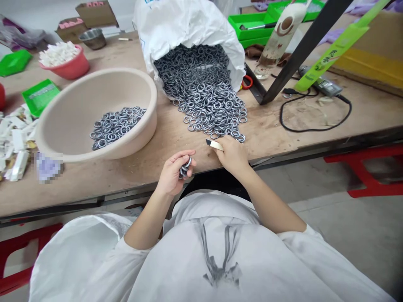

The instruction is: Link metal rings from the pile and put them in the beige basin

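Observation:
My left hand (172, 171) is closed around a few grey metal rings (185, 167) above the table's front edge. My right hand (233, 155) grips a short tool with a pale handle and a dark slanted tip, like a small knife (214, 144). Its fingers are at the near edge of a heap of metal rings (217, 105); whether they also pinch a ring is hidden. The heap spills from a white sack (189, 25) lying on its side. To the left, a beige basin (74, 98) contains more rings (118, 126).
A dark metal post (299, 54) rises from the wooden table (267, 138) at right, near a black cable (283, 119) and a clear bottle (278, 37). White pieces (19, 140), a green tray (40, 96) and a red bowl (71, 67) stand left. Red stools (371, 172) flank below.

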Demonstrator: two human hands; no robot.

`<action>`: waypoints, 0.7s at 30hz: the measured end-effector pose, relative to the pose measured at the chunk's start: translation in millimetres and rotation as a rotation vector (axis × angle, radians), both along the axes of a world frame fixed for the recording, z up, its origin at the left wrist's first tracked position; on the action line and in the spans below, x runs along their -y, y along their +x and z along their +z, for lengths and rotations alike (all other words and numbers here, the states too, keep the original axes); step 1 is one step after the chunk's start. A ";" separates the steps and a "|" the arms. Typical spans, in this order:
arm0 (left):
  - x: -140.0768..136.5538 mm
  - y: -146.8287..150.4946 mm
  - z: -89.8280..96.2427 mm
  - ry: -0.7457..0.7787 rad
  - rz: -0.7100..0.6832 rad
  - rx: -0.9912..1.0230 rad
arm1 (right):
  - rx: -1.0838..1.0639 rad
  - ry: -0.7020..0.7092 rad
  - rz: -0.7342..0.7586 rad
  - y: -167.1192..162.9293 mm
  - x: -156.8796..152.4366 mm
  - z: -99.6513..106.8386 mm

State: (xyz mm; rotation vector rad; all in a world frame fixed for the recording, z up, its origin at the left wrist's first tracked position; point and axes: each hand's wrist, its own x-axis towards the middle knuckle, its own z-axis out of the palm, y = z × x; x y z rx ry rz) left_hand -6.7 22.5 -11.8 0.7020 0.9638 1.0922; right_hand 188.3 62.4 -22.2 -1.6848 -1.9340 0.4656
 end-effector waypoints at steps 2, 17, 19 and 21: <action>-0.2 3.4 -0.3 -0.004 0.010 -0.009 | -0.372 -0.080 0.115 -3.6 2.8 4.4; 6.5 29.0 -4.5 0.130 0.153 -0.097 | -1.271 -0.356 0.232 -48.4 37.0 11.0; 7.5 29.8 -2.0 0.098 0.154 -0.081 | -1.261 -0.320 0.237 -54.3 42.1 8.6; 8.5 29.8 0.8 0.068 0.122 -0.067 | -1.253 -0.295 0.229 -57.6 45.3 5.3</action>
